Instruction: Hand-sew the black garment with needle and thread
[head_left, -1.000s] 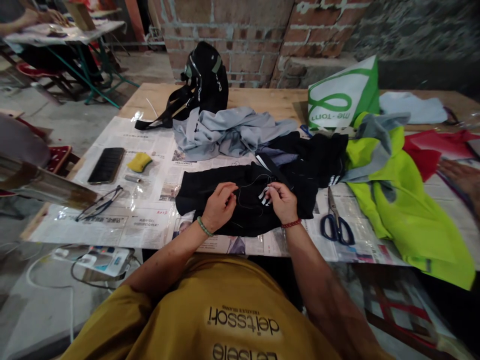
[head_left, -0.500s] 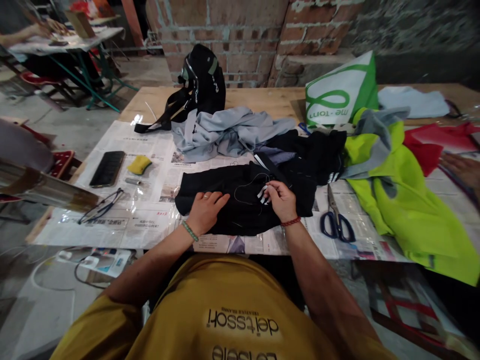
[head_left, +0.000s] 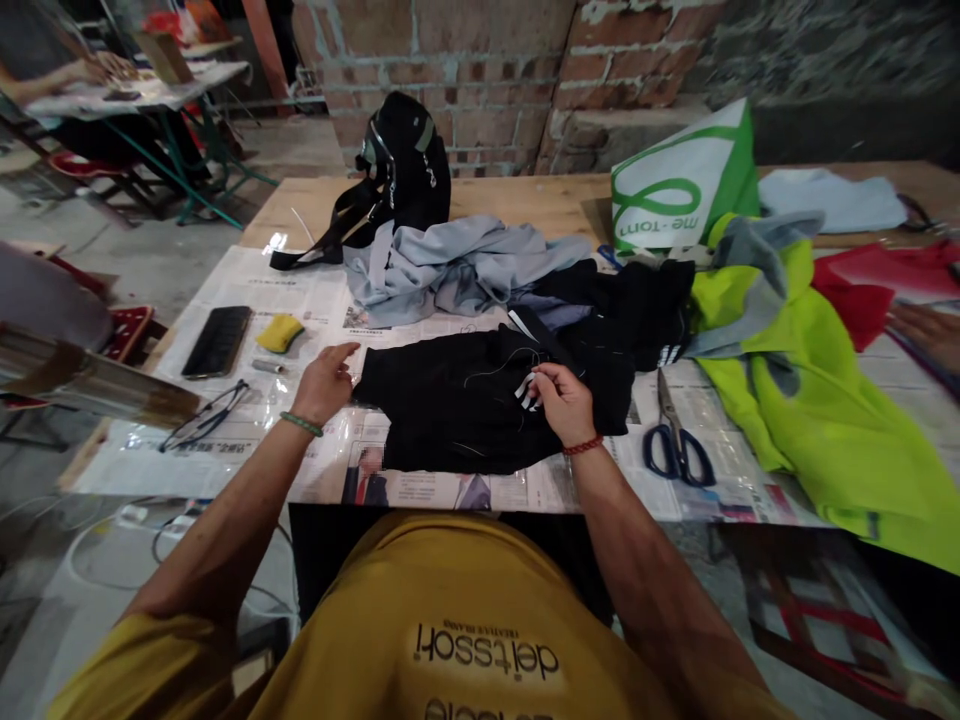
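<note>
A black garment point(head_left: 450, 400) with white stripes lies spread on the newspaper in front of me. My right hand point(head_left: 562, 400), wearing a red bracelet, pinches it at a white-striped fold. From close by those fingertips a pale thread point(head_left: 487, 376) loops leftward over the black cloth. Whether a needle is in the pinch is too small to tell. My left hand point(head_left: 328, 383), with a green bracelet, is at the garment's left end, its fingers partly stretched out to the right. To the right of the garment lie scissors point(head_left: 675, 440) with dark blue handles.
Left on the table are a phone point(head_left: 217, 342), a yellow sponge point(head_left: 278, 333), a small cylinder point(head_left: 268, 366) and glasses point(head_left: 202, 415). Behind are grey cloth point(head_left: 465, 265), a black bag point(head_left: 412, 160) and a green-white bag point(head_left: 682, 185). A yellow-green garment point(head_left: 832, 420) hangs over the right front edge.
My left hand has lifted off the black garment and moved left to its end. The right hand stays pinched at the striped fold. The garment's near left edge has shifted.
</note>
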